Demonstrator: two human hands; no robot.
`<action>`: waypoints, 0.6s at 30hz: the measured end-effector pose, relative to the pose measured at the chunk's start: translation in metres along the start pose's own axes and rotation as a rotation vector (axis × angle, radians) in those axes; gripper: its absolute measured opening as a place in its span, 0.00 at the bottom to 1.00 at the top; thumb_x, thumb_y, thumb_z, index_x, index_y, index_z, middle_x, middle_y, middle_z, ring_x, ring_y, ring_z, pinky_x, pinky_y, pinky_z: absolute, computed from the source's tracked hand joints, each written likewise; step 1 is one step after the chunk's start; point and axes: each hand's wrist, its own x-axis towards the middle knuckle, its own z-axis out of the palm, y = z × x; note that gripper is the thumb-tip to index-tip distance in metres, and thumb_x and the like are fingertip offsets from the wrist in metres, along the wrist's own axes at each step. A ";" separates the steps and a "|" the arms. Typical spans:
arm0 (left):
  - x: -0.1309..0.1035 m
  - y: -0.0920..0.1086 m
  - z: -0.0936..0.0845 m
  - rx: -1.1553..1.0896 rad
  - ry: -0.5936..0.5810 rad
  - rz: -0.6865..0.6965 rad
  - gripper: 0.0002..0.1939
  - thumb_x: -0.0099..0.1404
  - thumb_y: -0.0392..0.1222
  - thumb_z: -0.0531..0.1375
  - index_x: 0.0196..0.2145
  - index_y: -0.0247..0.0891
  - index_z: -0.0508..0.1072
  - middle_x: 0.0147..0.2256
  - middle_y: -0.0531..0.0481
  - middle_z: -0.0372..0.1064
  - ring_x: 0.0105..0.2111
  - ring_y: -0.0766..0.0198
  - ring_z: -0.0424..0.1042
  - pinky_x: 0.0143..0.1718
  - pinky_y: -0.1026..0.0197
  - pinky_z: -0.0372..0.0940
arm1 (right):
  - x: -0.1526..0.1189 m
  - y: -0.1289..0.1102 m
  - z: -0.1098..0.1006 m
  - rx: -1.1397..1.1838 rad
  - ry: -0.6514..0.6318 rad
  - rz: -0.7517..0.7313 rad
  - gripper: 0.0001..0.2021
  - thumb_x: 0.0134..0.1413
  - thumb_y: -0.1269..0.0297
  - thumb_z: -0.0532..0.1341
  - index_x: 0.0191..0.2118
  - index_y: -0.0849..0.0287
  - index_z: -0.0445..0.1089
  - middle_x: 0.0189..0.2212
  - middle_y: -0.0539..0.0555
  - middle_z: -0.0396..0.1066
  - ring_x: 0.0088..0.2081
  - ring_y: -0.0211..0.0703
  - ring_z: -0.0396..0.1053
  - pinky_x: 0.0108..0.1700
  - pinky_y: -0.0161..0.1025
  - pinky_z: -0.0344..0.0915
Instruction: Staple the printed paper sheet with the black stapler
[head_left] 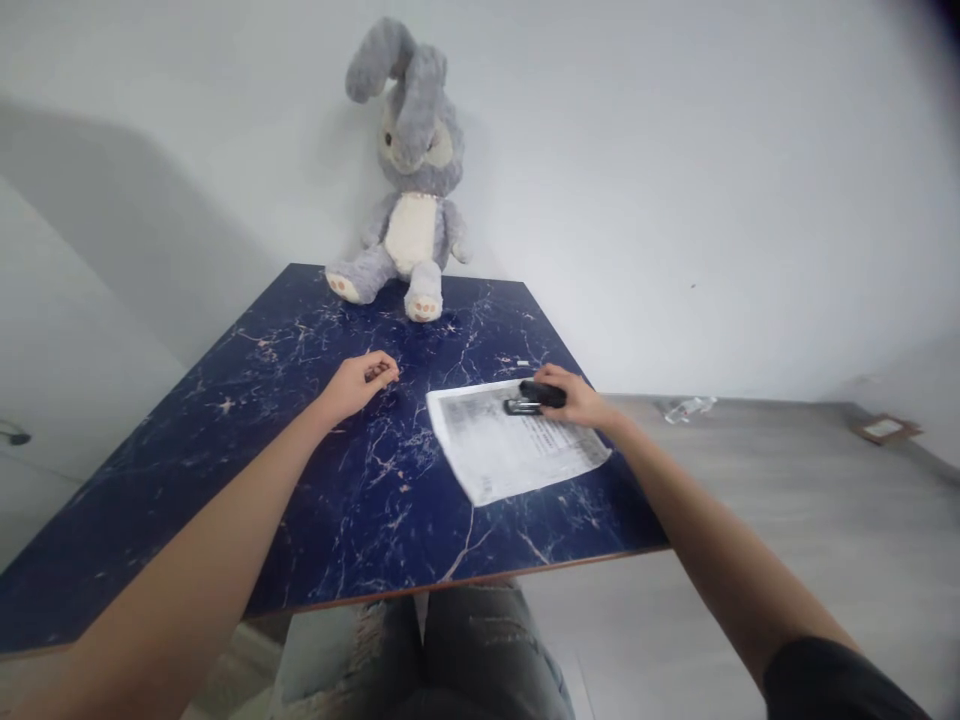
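Blue table [225, 430], my left hand [364, 382] curled in, right hand [576, 396] gripping one stapler [541, 391], one paper [495, 445] beneath, near the right edge

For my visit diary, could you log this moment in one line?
right hand: holding black stapler over printed sheet | left hand: loosely curled, left of sheet | plush rabbit: seated on blue table

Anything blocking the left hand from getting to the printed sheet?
Nothing visible: only blue tabletop shows between the left hand and the near-left edge of the printed sheet. The black stapler, held in the right hand, is over the sheet's far side.
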 end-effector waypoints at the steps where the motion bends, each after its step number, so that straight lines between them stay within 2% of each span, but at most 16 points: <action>1: 0.000 -0.002 0.000 0.002 -0.005 -0.001 0.18 0.69 0.58 0.62 0.39 0.40 0.77 0.36 0.47 0.79 0.32 0.62 0.75 0.39 0.60 0.68 | -0.004 0.013 -0.007 -0.006 0.049 0.036 0.16 0.48 0.64 0.67 0.45 0.58 0.76 0.50 0.60 0.72 0.51 0.57 0.73 0.54 0.53 0.70; 3: 0.001 -0.004 0.000 -0.011 -0.010 -0.001 0.18 0.69 0.59 0.62 0.39 0.40 0.77 0.35 0.47 0.78 0.30 0.62 0.74 0.37 0.61 0.68 | -0.006 0.034 -0.020 0.008 0.021 0.084 0.19 0.46 0.62 0.69 0.47 0.58 0.78 0.62 0.64 0.68 0.60 0.64 0.69 0.62 0.59 0.66; 5: 0.001 -0.004 0.000 -0.038 -0.003 0.000 0.19 0.68 0.59 0.63 0.38 0.39 0.76 0.34 0.47 0.78 0.30 0.63 0.74 0.36 0.61 0.68 | 0.001 0.048 -0.029 0.034 -0.089 0.116 0.24 0.47 0.61 0.70 0.52 0.58 0.79 0.69 0.64 0.63 0.65 0.68 0.65 0.66 0.61 0.63; 7: 0.001 -0.002 0.000 -0.068 0.024 -0.002 0.19 0.68 0.59 0.63 0.38 0.39 0.76 0.34 0.47 0.78 0.29 0.63 0.74 0.36 0.61 0.69 | 0.016 0.053 -0.032 0.056 -0.185 0.137 0.30 0.48 0.61 0.69 0.60 0.57 0.76 0.69 0.62 0.63 0.66 0.67 0.66 0.67 0.60 0.63; 9: 0.001 0.001 0.000 -0.098 0.098 -0.003 0.18 0.68 0.57 0.63 0.38 0.38 0.75 0.33 0.47 0.77 0.28 0.64 0.73 0.36 0.61 0.69 | 0.035 0.051 -0.028 0.081 -0.237 0.138 0.36 0.49 0.64 0.67 0.67 0.58 0.70 0.66 0.62 0.68 0.63 0.64 0.70 0.65 0.58 0.65; 11: 0.003 0.002 -0.002 -0.139 0.228 -0.011 0.16 0.68 0.55 0.62 0.37 0.38 0.73 0.33 0.47 0.76 0.27 0.66 0.71 0.34 0.62 0.68 | 0.058 0.043 -0.016 0.112 -0.265 0.114 0.39 0.48 0.66 0.65 0.70 0.59 0.66 0.63 0.61 0.72 0.60 0.61 0.73 0.64 0.56 0.67; 14: 0.007 0.000 -0.014 -0.195 0.510 -0.068 0.14 0.67 0.53 0.61 0.37 0.39 0.71 0.33 0.49 0.74 0.26 0.68 0.68 0.30 0.64 0.65 | 0.099 0.020 0.015 0.169 -0.278 0.018 0.39 0.47 0.68 0.65 0.68 0.58 0.68 0.63 0.58 0.73 0.61 0.59 0.73 0.66 0.54 0.65; 17: 0.006 -0.006 -0.040 -0.179 0.839 -0.148 0.11 0.68 0.51 0.59 0.37 0.40 0.67 0.33 0.51 0.70 0.24 0.70 0.64 0.26 0.67 0.60 | 0.149 -0.013 0.056 0.190 -0.312 -0.113 0.37 0.44 0.69 0.68 0.65 0.57 0.72 0.63 0.57 0.72 0.62 0.57 0.72 0.67 0.51 0.63; 18: 0.005 -0.008 -0.050 -0.160 0.909 -0.172 0.10 0.69 0.50 0.57 0.37 0.40 0.65 0.32 0.52 0.68 0.24 0.70 0.62 0.25 0.67 0.59 | 0.167 -0.026 0.070 0.194 -0.325 -0.146 0.37 0.44 0.69 0.69 0.64 0.58 0.72 0.63 0.57 0.72 0.61 0.57 0.72 0.67 0.50 0.63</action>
